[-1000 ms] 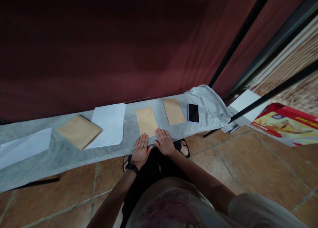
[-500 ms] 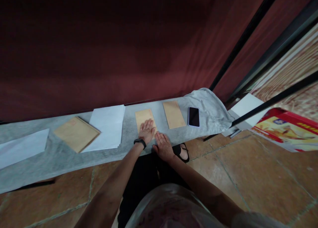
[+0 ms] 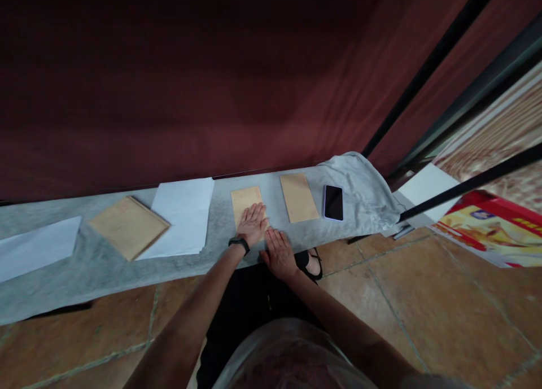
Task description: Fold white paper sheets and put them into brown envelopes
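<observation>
A tan paper envelope [image 3: 244,198] lies flat on the grey cloth in front of me, its lower part covered by my hands. My left hand [image 3: 252,225], with a dark band at the wrist, rests flat on it with fingers stretched out. Close beside it, my right hand [image 3: 280,255] lies palm down with its fingertips at the envelope's lower right corner. Neither hand grips anything. To the right lies a second tan envelope [image 3: 299,197], apart from both hands.
The narrow cloth-covered table [image 3: 226,208] runs left to right. A phone [image 3: 333,202] lies at its right part. Leftward are a white paper stack [image 3: 184,211], stacked tan envelopes [image 3: 129,226] overlapping it, and another white sheet [image 3: 40,248]. A red-yellow box [image 3: 493,228] stands right.
Both hands stay almost where they were on the envelope. The view has shifted slightly, so the things at the right appear a little farther right and lower.
</observation>
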`<state>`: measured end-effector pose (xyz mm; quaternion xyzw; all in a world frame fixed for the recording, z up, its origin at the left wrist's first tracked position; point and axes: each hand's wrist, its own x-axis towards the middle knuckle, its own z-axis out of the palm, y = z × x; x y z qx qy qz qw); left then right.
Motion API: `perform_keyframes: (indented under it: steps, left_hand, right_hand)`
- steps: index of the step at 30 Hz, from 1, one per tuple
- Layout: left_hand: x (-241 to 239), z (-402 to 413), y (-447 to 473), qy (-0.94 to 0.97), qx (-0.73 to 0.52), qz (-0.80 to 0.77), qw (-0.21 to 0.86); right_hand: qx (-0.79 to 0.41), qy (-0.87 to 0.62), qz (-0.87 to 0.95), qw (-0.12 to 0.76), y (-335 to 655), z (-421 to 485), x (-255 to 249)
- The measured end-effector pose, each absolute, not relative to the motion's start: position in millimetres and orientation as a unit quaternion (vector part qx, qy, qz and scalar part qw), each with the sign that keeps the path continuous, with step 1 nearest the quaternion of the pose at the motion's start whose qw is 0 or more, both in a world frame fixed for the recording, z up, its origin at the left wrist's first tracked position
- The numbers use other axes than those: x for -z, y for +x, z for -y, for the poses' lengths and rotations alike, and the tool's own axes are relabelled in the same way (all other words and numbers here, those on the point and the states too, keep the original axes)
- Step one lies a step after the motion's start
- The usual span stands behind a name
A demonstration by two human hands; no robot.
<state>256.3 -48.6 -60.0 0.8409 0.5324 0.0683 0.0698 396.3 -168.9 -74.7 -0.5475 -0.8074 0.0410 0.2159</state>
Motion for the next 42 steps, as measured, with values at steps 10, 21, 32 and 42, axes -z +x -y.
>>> perform_keyframes:
  steps: [10,21,32,42]
  left_hand:
    - [56,110,234,0.862,-0.05,-0.497,0.083]
    - [59,161,213,0.875,-0.071,-0.476,0.05]
    - [58,171,216,0.861,-0.097,-0.498,0.037]
    - [35,153,240,0.83,-0.056,-0.554,0.017]
  right_hand:
    - [-0.051,-0.544,0.811,0.209,396,169,76]
    - [-0.083,-0.518,0.825,0.211,404,153,60]
    - [-0.039,-0.572,0.793,0.205,383,131,76]
    - [-0.075,-0.626,0.738,0.239,395,128,77]
